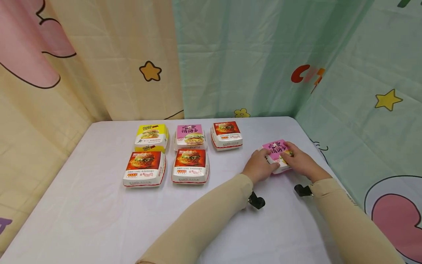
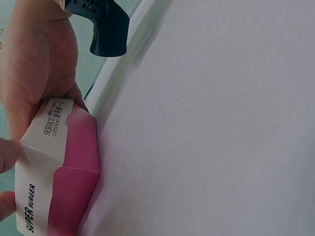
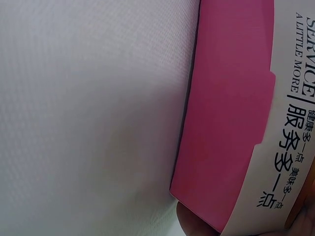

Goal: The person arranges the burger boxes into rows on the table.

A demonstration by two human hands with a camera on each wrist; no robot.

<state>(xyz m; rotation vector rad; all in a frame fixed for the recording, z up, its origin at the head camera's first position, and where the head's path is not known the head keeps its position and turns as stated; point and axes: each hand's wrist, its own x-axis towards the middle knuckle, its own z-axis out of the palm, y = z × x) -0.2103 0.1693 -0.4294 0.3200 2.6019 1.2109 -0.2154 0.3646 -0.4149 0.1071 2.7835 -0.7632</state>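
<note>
Near the table's right edge, both hands grip a pink and white burger box [image 1: 275, 147] from opposite sides. The left hand [image 1: 258, 167] holds its left side, thumb at the front corner. On the right side the right hand [image 1: 302, 162] has its thumb over the top and its fingers at the side. The left wrist view shows the box [image 2: 37, 162] with "SUPER BURGER" print and a pink lower half, close to the tabletop. In the right wrist view the box's pink side [image 3: 226, 113] fills much of the picture, a fingertip under one corner.
Left of the hands are a yellow burger box [image 1: 151, 135], another pink one [image 1: 190, 135], and three red-topped ones [image 1: 226, 134], [image 1: 145, 167], [image 1: 190, 165]. They stand in two rows on the white table [image 1: 99, 220]. Curtains [image 1: 230, 73] enclose the back and sides.
</note>
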